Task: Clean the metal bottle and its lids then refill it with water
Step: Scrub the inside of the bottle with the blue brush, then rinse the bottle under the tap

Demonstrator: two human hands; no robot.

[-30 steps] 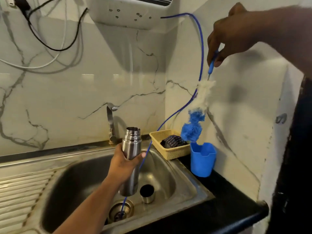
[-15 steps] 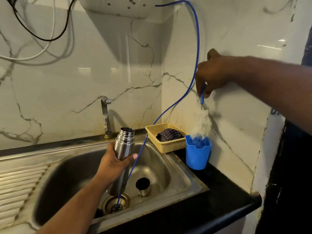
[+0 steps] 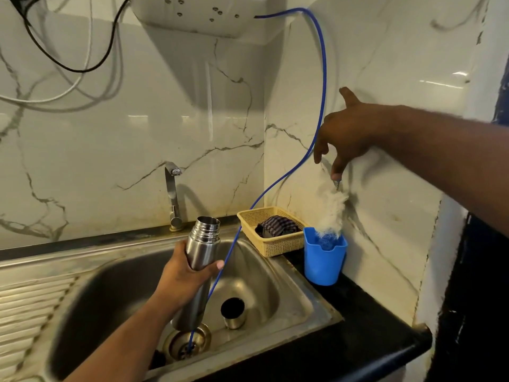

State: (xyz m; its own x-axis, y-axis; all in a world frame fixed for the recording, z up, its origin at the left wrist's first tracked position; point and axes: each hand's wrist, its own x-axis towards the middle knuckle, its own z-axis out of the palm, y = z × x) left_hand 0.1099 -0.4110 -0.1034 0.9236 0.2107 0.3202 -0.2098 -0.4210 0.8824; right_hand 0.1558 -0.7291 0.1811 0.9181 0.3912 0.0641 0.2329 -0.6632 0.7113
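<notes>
Steel bottle [image 3: 203, 244] near-upright, mouth up, leaning right; left hand [image 3: 181, 277] grips.

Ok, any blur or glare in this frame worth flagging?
Head view: the right hand and the white brush below it are motion-smeared; the bottle in the left hand is fairly sharp; light streaks glare on the right wall tile.

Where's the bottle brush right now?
Head view, right side: the bottle brush stands tip-down in the blue cup on the black counter, beside the yellow basket, just below the right hand.
</notes>
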